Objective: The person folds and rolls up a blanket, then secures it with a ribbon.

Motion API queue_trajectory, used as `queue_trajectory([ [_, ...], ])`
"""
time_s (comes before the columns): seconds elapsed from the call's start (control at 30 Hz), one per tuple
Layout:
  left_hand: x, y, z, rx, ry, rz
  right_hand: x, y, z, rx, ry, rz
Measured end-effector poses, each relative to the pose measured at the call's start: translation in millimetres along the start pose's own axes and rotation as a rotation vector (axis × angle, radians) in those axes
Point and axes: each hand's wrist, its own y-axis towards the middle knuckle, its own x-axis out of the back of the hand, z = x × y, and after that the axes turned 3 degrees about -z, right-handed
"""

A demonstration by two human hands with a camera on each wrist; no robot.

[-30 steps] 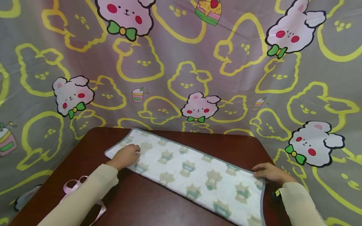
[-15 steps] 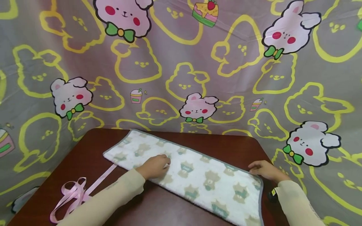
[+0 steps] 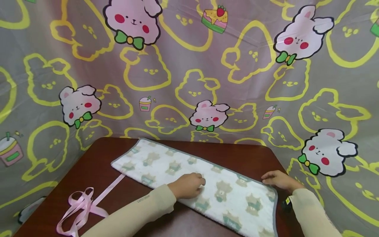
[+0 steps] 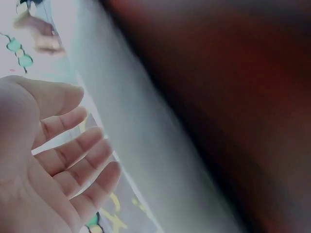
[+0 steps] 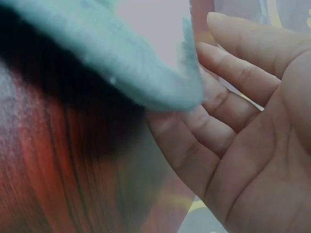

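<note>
A folded white towel (image 3: 222, 191) with tan bear prints and a grey border lies slantwise across the dark table. Over its middle is my left hand (image 3: 189, 185), fingers loosely bent and holding nothing. The left wrist view has the palm (image 4: 43, 179) facing the camera near the towel's blurred long edge (image 4: 131, 116). At the far right corner of the towel is my right hand (image 3: 279, 180). In the right wrist view its fingertips (image 5: 170, 124) lie against the towel corner (image 5: 180, 97), and the thumb stands apart from it.
A looped pink ribbon (image 3: 84, 205) lies on the table (image 3: 108, 151) at the left, one strand running under the towel. A small black object (image 3: 286, 204) is beside the right wrist. Behind the table hangs a grey bunny-print curtain (image 3: 183, 59).
My left hand has slid from the left end of the towel rightward to its middle, uncovering more of the ribbon. The right hand has stayed by the right corner.
</note>
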Motion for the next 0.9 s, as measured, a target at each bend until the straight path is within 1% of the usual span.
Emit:
queue_trajectory([
  [0.07,-3.1,6.2,-11.3,-0.029,-0.009,0.0,1.2,-1.5,-2.6,-0.038,0.016,0.006],
  [0.13,-6.7,12.2,-19.3,-0.057,-0.024,0.0,1.9,-2.1,-4.0,-0.078,0.03,0.0],
  [0.2,-7.5,17.6,-26.1,-0.067,-0.042,0.013,2.3,-1.7,-5.6,-0.09,0.051,0.001],
  [0.27,-7.8,22.5,-32.3,-0.074,-0.055,0.033,1.7,-1.2,-6.5,-0.082,0.064,-0.004],
  [0.33,-7.3,26.9,-39.1,-0.087,-0.05,0.054,0.5,-0.7,-8.4,-0.064,0.053,-0.007],
  [0.5,-10.3,39.7,-60.7,-0.156,-0.012,0.058,-3.1,-0.5,-13.7,-0.061,0.032,-0.02],
  [0.57,-13.7,45.1,-69.9,-0.181,0.005,0.06,-3.8,-0.1,-15.0,-0.041,0.046,0.0],
  [0.7,-20.7,54.5,-85.7,-0.229,0.014,0.077,-2.8,0.5,-13.9,0.009,0.098,0.067],
  [0.8,-24.9,59.9,-95.7,-0.275,0.043,0.062,0.5,0.8,-9.5,0.004,0.108,0.084],
  [0.9,-25.3,63.7,-105.9,-0.303,0.065,0.07,4.8,1.3,-3.8,-0.017,0.089,0.088],
])
